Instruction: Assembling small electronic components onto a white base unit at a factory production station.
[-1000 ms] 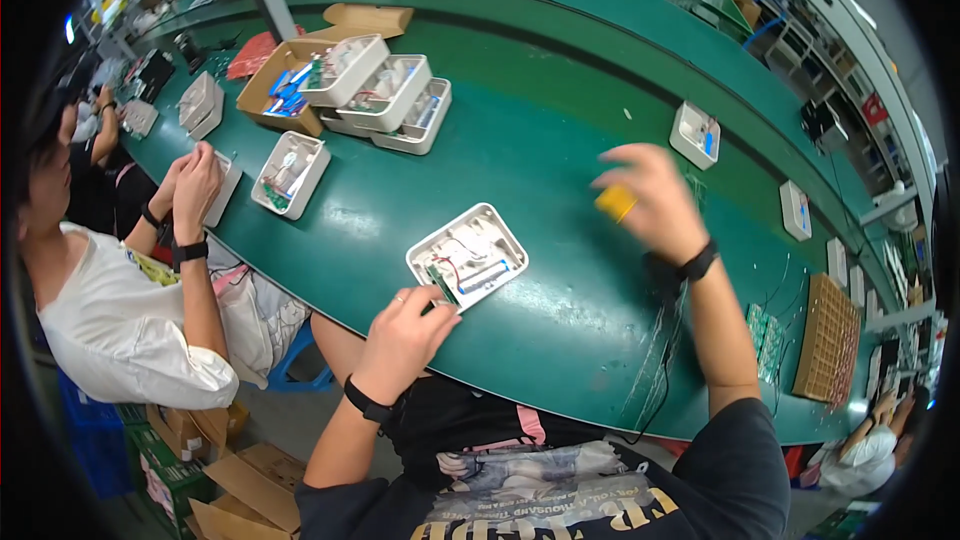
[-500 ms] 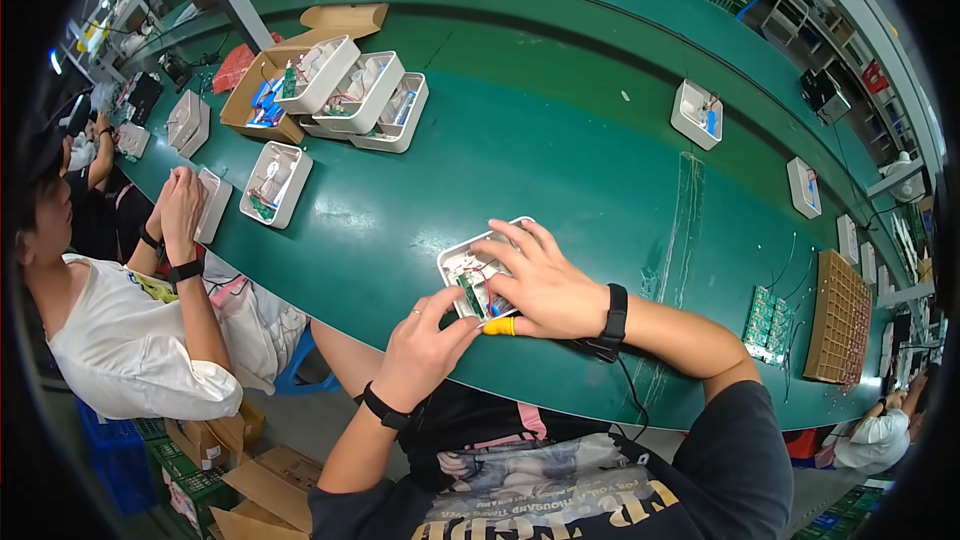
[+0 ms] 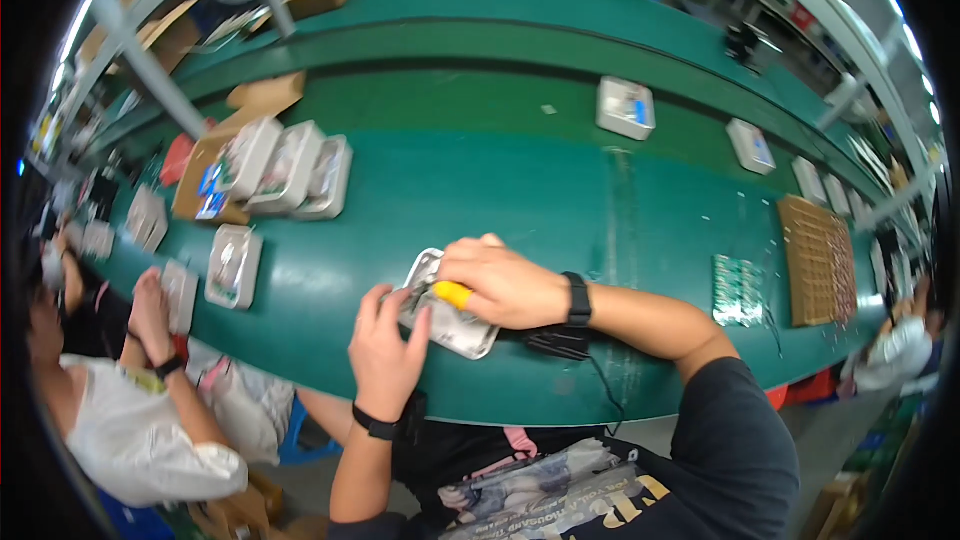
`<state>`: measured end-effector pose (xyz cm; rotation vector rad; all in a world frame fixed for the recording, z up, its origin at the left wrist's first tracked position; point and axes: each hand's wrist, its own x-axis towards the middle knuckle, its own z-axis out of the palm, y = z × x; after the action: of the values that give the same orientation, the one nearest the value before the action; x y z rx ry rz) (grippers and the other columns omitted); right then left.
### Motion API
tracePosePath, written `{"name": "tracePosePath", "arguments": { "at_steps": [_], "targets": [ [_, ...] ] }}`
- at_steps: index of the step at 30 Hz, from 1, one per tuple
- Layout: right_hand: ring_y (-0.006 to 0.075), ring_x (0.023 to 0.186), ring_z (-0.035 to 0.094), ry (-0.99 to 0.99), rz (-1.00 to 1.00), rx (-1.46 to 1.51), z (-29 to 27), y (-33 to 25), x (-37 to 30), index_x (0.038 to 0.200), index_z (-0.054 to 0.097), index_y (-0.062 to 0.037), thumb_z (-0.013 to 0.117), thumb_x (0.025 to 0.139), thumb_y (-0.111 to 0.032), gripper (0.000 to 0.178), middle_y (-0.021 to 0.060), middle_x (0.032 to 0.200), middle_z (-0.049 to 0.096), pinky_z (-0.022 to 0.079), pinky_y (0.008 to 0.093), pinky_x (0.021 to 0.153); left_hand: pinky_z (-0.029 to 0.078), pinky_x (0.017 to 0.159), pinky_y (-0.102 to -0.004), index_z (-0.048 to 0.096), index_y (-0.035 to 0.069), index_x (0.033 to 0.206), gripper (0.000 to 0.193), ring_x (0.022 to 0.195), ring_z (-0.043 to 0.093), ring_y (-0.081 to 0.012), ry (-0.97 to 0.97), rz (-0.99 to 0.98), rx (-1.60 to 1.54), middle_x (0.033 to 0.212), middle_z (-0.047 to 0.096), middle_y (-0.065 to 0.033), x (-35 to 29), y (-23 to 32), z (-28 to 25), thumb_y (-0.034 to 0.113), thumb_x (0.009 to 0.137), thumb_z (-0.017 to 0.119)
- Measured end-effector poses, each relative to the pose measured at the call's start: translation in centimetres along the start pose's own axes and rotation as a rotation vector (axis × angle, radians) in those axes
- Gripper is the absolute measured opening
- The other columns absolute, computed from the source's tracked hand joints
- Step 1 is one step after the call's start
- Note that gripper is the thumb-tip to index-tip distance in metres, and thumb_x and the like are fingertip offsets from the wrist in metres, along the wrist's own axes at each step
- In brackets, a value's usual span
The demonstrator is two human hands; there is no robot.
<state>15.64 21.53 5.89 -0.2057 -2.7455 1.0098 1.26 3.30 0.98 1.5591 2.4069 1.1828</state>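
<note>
A white plastic housing (image 3: pixel 466 338) lies tilted on the green bench in front of me, with its open side up. At its left end, my left hand (image 3: pixel 386 352) holds the rim, with the thumb inside and the fingers outside. My right hand (image 3: pixel 508 285) reaches over the housing from the right, fingers curled and closed. A yellow cover (image 3: pixel 453 293) sits on the right thumb. Something dark and small shows between the two hands, too blurred to name. Whatever the right fingers pinch is hidden under them.
Stacked white housings (image 3: pixel 292 168) stand beside a cardboard box (image 3: pixel 190 195) at the left. Another housing (image 3: pixel 234 268) lies nearer. Circuit boards (image 3: pixel 738 290) and a brown compartment tray (image 3: pixel 806 260) are at the right. A black cabled device (image 3: pixel 560 342) lies by my right wrist. A co-worker's hands (image 3: pixel 150 315) work at left.
The view has swung left-to-right across the bench. The housing has turned under my hands. My right hand has gone from spread over it to curled, and its thumb has moved to the housing's left end.
</note>
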Motion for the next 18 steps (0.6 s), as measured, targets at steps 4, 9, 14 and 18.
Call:
{"name": "tracePosePath", "arguments": {
  "at_steps": [4,9,14,18],
  "targets": [
    [0.0317,0.105,0.065,-0.018,0.004,0.079,-0.4,0.4,0.2,0.108,0.068,-0.0044,0.054,0.104,-0.015,0.017,0.0129,0.109,0.071,0.046,0.0452,0.094,0.056,0.086,-0.0446,0.075,0.003,0.105,0.021,0.103,0.069,-0.0362,-0.101,0.027,0.010,0.113,0.069,-0.0143,1.7,0.3,0.1,0.020,0.093,0.079],
    [0.0334,0.085,0.069,-0.118,0.001,0.159,-2.6,1.3,-0.8,0.108,0.068,-0.0038,0.054,0.107,-0.018,0.020,0.0157,0.094,0.072,0.053,0.0442,0.079,0.055,0.084,-0.0430,0.074,-0.002,0.104,0.019,0.095,0.070,-0.0367,-0.250,0.067,-0.068,0.104,0.070,-0.0175,2.8,0.5,0.1,0.015,0.094,0.077],
    [0.0329,0.080,0.070,-0.234,-0.144,0.263,-4.1,4.7,0.6,0.108,0.069,-0.0038,0.055,0.108,-0.022,0.023,0.0166,0.091,0.072,0.055,0.0420,0.072,0.055,0.084,-0.0417,0.074,-0.003,0.103,0.017,0.095,0.069,-0.0362,-0.309,0.060,-0.061,0.104,0.070,-0.0172,3.1,-0.2,-0.2,0.012,0.094,0.076],
    [0.0326,0.086,0.070,-0.258,0.079,0.171,-5.3,8.2,0.8,0.113,0.070,-0.0053,0.055,0.108,-0.021,0.022,0.0129,0.092,0.073,0.056,0.0391,0.081,0.055,0.085,-0.0434,0.073,-0.001,0.097,0.016,0.095,0.068,-0.0364,-0.112,0.136,-0.086,0.104,0.070,-0.0145,2.8,-0.7,0.8,0.015,0.095,0.076]
  ]
}}
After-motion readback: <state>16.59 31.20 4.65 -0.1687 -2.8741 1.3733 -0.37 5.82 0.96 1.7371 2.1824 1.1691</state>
